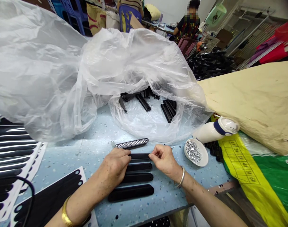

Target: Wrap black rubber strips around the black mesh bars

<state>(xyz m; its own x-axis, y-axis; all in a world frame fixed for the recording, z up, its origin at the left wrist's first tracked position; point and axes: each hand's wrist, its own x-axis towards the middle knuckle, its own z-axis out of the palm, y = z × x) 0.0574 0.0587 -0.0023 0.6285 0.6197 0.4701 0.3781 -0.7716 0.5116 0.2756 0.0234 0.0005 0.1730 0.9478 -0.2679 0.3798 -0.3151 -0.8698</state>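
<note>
A slim black strip with rounded ends (140, 156) lies crosswise on the speckled blue table (172, 201). My right hand (164, 160) pinches its right end between thumb and fingertip. At the left end, the curled fingers of my left hand (115, 163) close on the same strip. Below it, more black strips (136, 191) lie in a row, their left parts partly behind my left hand and wrist. Just above my hands rests a black piece with a silver lattice pattern (132, 143). To the right stands a white bowl (206, 159) holding small shiny silver pieces (193, 152).
Clear plastic bags (134, 60) spread across the back, with black pieces (144, 102) at one opening. White sheets of black strips (51, 198) lie left, near a dark cable (31, 186). A white bottle (207, 131) lies right. A person (188, 25) sits far behind.
</note>
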